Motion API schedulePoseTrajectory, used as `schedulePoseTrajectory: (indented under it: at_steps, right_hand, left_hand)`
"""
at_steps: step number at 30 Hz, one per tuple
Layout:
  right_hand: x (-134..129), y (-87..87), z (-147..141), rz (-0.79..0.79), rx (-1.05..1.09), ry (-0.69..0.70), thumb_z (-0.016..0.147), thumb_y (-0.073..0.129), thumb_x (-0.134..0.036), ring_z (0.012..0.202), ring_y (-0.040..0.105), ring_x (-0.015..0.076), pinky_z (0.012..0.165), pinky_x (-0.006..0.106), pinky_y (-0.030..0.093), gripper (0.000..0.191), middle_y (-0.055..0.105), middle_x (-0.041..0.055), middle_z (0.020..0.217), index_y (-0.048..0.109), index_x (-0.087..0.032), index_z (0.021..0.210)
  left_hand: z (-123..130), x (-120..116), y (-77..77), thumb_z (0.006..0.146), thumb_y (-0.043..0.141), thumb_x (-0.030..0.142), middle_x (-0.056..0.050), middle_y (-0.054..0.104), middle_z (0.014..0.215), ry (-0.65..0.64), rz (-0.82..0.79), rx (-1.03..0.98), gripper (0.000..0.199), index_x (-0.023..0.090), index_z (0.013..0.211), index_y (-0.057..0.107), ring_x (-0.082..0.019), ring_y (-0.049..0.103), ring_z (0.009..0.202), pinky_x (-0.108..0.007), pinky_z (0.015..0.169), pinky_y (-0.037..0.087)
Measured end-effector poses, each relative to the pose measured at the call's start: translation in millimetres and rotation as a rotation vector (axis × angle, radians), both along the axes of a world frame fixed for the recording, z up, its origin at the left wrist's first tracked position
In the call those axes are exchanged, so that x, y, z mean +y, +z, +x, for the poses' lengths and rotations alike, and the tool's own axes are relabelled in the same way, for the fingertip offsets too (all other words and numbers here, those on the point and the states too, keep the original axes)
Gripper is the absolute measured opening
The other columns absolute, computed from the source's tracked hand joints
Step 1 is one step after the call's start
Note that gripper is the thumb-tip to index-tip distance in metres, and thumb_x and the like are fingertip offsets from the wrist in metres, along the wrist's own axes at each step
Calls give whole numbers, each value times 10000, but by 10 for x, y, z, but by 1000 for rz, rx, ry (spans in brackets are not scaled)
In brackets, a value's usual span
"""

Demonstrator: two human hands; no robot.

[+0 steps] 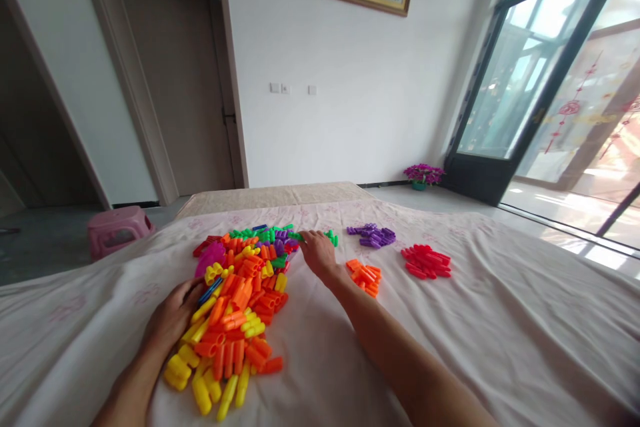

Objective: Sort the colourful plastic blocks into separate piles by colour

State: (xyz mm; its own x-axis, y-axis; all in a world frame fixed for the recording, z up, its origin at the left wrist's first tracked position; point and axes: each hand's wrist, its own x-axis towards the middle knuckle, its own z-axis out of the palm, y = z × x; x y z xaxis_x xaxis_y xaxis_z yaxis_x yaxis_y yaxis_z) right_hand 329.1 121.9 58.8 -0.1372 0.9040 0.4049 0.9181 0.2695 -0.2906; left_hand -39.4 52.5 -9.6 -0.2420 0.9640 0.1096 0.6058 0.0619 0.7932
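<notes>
Now, right hand [320, 253]: pinching green piece [296, 236], mid-frame
Left hand [173, 315]: grip hidden, can't tell
Pile [241, 293]: your nudge could scatter it

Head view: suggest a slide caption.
Left hand at a mixed heap, right hand by green pieces; purple pile, orange pile and red pile sit apart.

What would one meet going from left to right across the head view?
Pink plastic stool, left hand, mixed pile of coloured plastic pieces, right hand, small orange plastic pile, red plastic pile, dark-framed glass door.
</notes>
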Motion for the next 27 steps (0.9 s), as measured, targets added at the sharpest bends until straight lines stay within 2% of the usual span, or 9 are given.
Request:
schedulePoseTrajectory:
  at_steps: [5, 9, 11, 15, 19, 21, 24, 27]
  right_hand:
    - [-8, 53, 306, -130, 220, -318, 1057, 446, -405, 1010, 705, 237, 792, 303, 455, 372, 782, 87, 1082, 708, -256, 1275]
    - [71, -23, 410, -102, 384, -415, 1021, 454, -314, 1052, 708, 236, 829, 307, 486, 436, 786, 86, 1112, 636, -241, 1411]
    - [81, -86, 360, -96, 425, -368, 996, 478, -273, 1060, 709, 221, 865, 306, 501, 455, 781, 66, 1145, 627, -253, 1425]
    - [48, -214, 129, -60, 360, -109, 964, 503, -177, 1141, 676, 197, 981, 301, 500, 450, 745, 40, 1263, 676, -274, 1368]
    - [73, -316, -65, -21, 169, 76, 915, 539, -81, 1379, 520, 221, 1144, 350, 420, 646, 563, 56, 1547, 537, -279, 1530]
    - [115, -346, -103, -53, 131, 119, 917, 535, -59, 1412, 489, 218, 1162, 342, 402, 675, 509, 57, 1595, 504, -278, 1555]
    - [153, -355, -102, -77, 157, 117, 952, 569, -109, 1328, 561, 209, 1111, 295, 426, 527, 599, 68, 1485, 619, -274, 1449]
    - [125, -330, -80, -94, 186, 51, 972, 621, -201, 1176, 644, 211, 993, 276, 481, 363, 672, 90, 1309, 707, -258, 1320]
  left_hand:
    - [36, -39, 65, 909, 466, 637, -95, 758, 1303, 15, -18, 21, 588, 235, 1261, 712, -310, 690, 1211, -374, 1005, 510]
    - [36, -45, 87, 910, 469, 629, -89, 761, 1298, 26, -31, 46, 579, 236, 1260, 711, -306, 699, 1196, -363, 984, 518]
    - [37, -46, 91, 907, 478, 628, -93, 765, 1289, 25, -26, 48, 578, 231, 1255, 712, -307, 700, 1193, -363, 982, 520]
    - [62, -61, 109, 902, 479, 623, -96, 760, 1299, 27, -25, 27, 580, 223, 1254, 710, -308, 692, 1208, -364, 1000, 515]
    - [74, -66, 117, 909, 456, 624, -109, 738, 1334, 25, -36, 29, 597, 213, 1272, 690, -312, 660, 1254, -391, 1069, 468]
    - [65, -59, 105, 911, 452, 633, -110, 731, 1344, 22, -37, 30, 603, 215, 1280, 682, -312, 651, 1264, -397, 1077, 458]
    - [48, -47, 82, 908, 454, 648, -107, 735, 1336, 31, -41, 29, 609, 222, 1277, 684, -315, 657, 1251, -401, 1066, 464]
    - [35, -43, 69, 898, 471, 651, -100, 748, 1313, 27, -36, 12, 606, 223, 1267, 692, -311, 671, 1229, -385, 1037, 484]
